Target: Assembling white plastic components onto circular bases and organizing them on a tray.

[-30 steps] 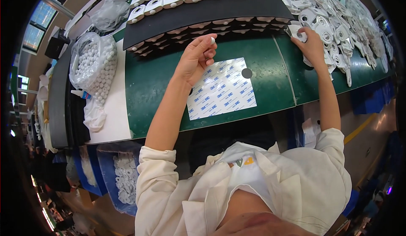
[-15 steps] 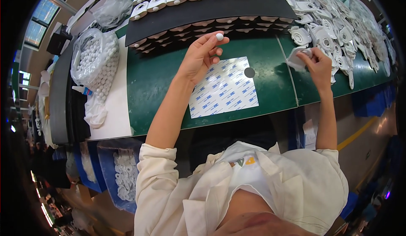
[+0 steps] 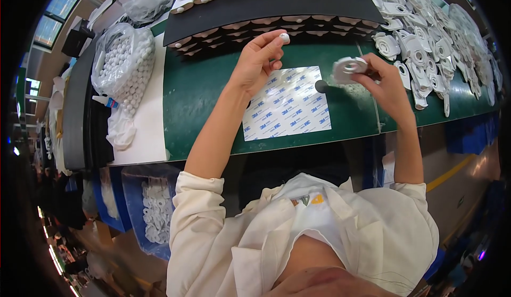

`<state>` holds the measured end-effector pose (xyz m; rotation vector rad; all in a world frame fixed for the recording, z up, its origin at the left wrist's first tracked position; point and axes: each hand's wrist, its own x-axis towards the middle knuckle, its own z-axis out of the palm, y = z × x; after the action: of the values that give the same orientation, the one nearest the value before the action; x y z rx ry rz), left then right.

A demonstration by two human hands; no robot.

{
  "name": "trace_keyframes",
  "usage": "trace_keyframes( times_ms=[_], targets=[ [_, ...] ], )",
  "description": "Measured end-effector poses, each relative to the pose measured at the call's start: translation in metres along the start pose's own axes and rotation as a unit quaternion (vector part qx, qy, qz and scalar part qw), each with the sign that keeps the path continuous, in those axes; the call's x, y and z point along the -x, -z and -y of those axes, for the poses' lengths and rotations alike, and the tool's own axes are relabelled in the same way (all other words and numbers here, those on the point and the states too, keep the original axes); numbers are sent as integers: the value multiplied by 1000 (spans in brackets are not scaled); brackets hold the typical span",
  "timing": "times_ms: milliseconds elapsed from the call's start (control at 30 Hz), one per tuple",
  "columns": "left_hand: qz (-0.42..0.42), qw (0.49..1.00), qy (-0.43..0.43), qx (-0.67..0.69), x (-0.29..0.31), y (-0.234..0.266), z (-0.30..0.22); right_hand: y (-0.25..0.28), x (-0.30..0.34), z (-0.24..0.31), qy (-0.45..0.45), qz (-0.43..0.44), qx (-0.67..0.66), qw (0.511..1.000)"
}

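1. Nearest is the person's pale jacket (image 3: 205, 206), open over a white shirt (image 3: 303, 214); its orange and green print is partly covered.
2. Below the table's near edge, at left, a blue bin (image 3: 134, 196) lined with clear plastic holds small white pieces.
3. On the green table (image 3: 207, 100), a white sheet (image 3: 290, 105) lies flat, covered with slanting rows of blue print: bold marks with finer lettering between them.
4. The right hand (image 3: 387, 84) is clamped, thumb against fingers, on the right edge of a white part (image 3: 343, 71) with a round opening. The part is raised just beyond the sheet's far right corner, projecting left from the fingertips.
5. The left hand (image 3: 259, 60) pinches a small white ball (image 3: 285, 38) between thumb and forefinger, other fingers curled. Ball and part are apart.
6. At left, a small bottle (image 3: 105, 101) has a blue label too small to read; just beyond it is a clear bag (image 3: 122, 63) of white balls.
7. Right of the right hand, a heap (image 3: 426, 41) of similar parts spreads.
8. Farther, stacked black boards (image 3: 277, 9) carry rows of parts.
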<state>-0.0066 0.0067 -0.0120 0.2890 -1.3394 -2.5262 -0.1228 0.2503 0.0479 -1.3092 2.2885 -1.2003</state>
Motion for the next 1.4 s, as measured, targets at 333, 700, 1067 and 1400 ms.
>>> trace_keyframes(
  times_ms=[333, 700, 1067, 1400],
  targets=[
    [-22, 998, -18, 59, -3, 1, -3, -83, -39, -14, -21, 100, -281, 954],
    [-37, 998, -21, 50, -2, 1, -3, -95, -36, -18, 32, 71, -192, 978],
    [-31, 998, -19, 48, -2, 0, -3, -98, -32, -14, 166, 25, -20, 986],
    [-15, 999, -25, -21, 0, -5, -1, -89, -41, -33, -39, 22, -400, 915]
  ],
)
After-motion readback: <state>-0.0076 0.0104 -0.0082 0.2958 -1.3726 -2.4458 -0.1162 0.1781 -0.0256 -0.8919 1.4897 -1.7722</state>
